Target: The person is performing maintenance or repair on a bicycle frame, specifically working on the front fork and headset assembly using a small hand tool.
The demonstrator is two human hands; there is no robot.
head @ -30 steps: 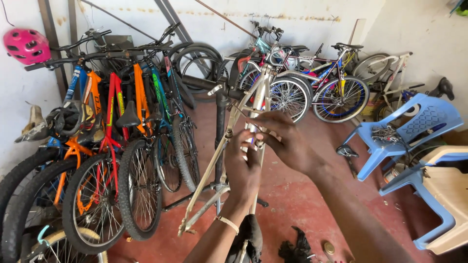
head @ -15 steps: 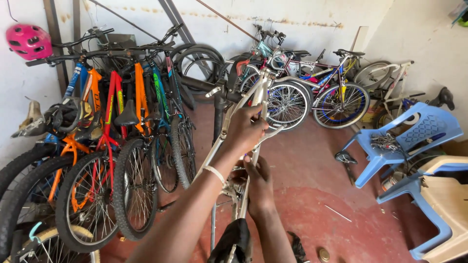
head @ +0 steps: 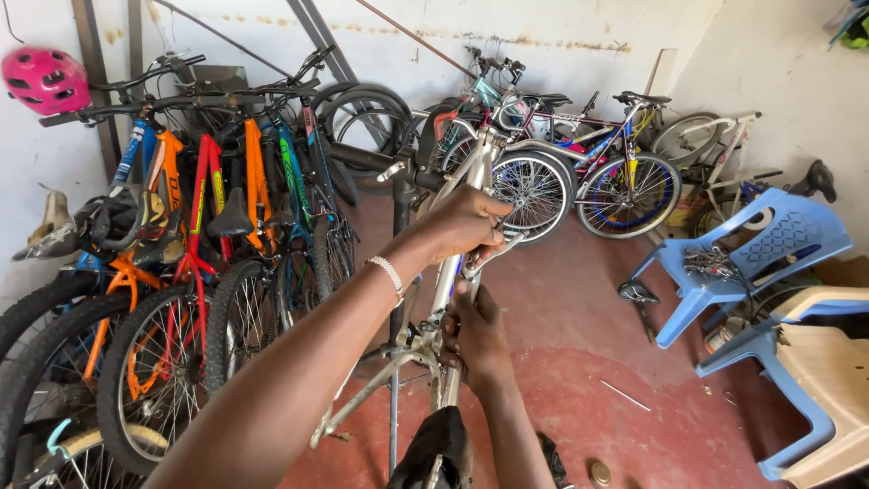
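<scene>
1. A silver bicycle frame [head: 448, 281] stands at centre frame, its long axis running from the bottom centre up towards the upper middle.
2. The left hand [head: 466, 226] is clenched round its tube; the right hand [head: 475, 330] grips just below.
3. Parked bicycles [head: 199, 235] crowd the left; blue plastic chairs [head: 756, 263] stand at right.

Left hand [head: 462, 225] shifted from beside the right hand to a grip higher on the silver bike frame [head: 450, 272], right hand [head: 475, 330] dropped lower and nearer along the frame, camera view tilted slightly down
</scene>
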